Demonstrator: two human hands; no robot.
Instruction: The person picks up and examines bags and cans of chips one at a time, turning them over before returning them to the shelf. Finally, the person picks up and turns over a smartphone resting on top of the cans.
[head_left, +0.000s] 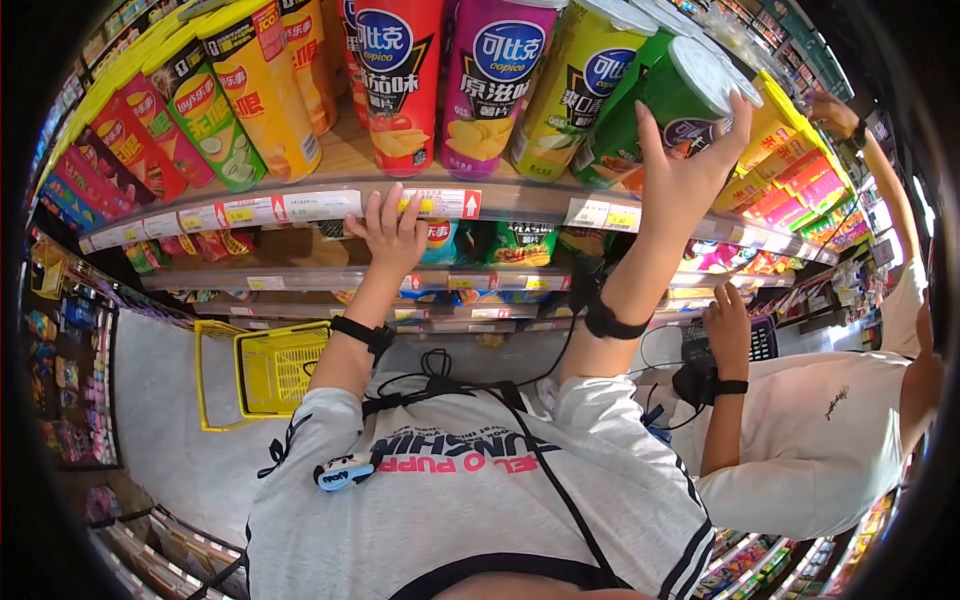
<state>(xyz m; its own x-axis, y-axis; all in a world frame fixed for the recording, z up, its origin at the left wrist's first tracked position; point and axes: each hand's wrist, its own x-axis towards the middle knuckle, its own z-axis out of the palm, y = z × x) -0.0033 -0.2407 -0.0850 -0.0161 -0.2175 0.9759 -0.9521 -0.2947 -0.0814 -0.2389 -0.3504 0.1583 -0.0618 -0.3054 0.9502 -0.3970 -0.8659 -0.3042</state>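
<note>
My right hand (690,170) is wrapped around a green potato chip canister (640,112), thumb on the near side and fingers at its pale lid. The canister leans toward the right, at the shelf's front. My left hand (393,232) lies with fingers extended on the price-label strip (330,205) of the shelf edge and holds nothing. Beyond it stand a red chip canister (400,90) and a purple chip canister (490,100), both upright. A yellow-green chip canister (562,95) is just left of the green one.
More chip canisters (265,85) line the shelf at left. Bagged snacks (525,242) sit on lower shelves. A yellow shopping basket (275,372) is at lower left. Another person in a white shirt (800,440) is close on my right, one hand (830,112) near the yellow packs.
</note>
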